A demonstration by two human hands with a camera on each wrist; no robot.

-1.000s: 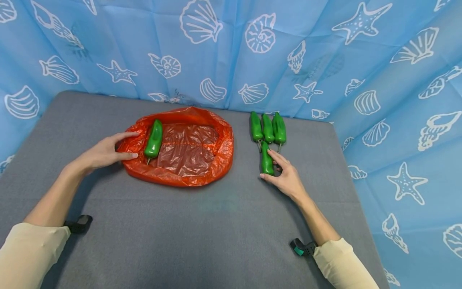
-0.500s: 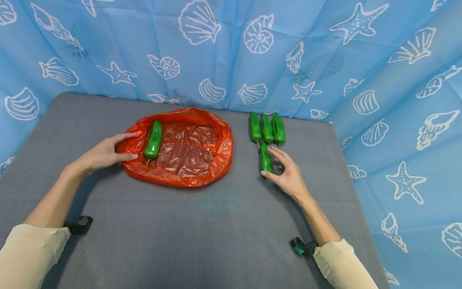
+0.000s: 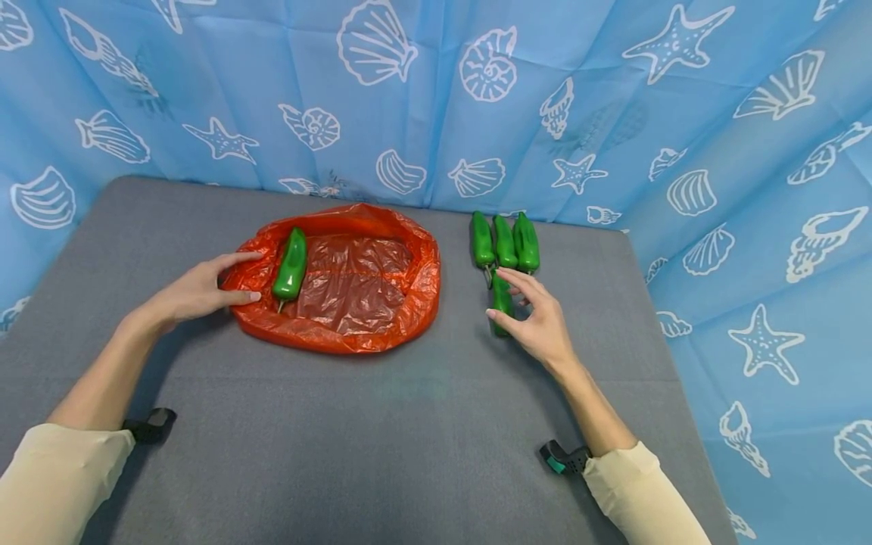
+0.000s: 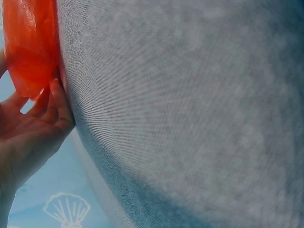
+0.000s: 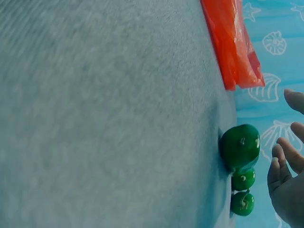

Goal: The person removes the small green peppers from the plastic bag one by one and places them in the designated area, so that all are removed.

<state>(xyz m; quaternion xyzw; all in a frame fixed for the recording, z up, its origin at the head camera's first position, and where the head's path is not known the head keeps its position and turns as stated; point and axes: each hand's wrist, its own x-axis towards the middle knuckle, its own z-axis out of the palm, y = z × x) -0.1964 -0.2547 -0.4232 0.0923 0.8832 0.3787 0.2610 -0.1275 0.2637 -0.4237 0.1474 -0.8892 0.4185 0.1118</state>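
Observation:
In the head view, an unlidded red plastic bag [image 3: 381,333] lies spread with its mouth facing up. One green pepper [image 3: 291,266] rests inside at its left end. My left hand [image 3: 197,290] holds the bag's left rim, thumb and fingers on either side; the left wrist view shows fingers against the red plastic [image 4: 32,52]. On the right, my right hand [image 3: 543,325] hovers over a single green pepper [image 3: 502,297], thumb and fingers apart. The right wrist view has this hand [image 5: 289,185] raised off the table, beside the nearest pepper [image 5: 240,146].
Several more green peppers [image 3: 505,242] stand in a row behind the single one, stems toward me. A grey cloth [image 3: 381,446] covers the table. Along its back and right edges hangs a blue curtain [image 3: 422,91] with white shell prints.
My right hand has come off the front pepper and risen slightly, its thumb and fingers now apart from it. The left hand and the bag stay in place.

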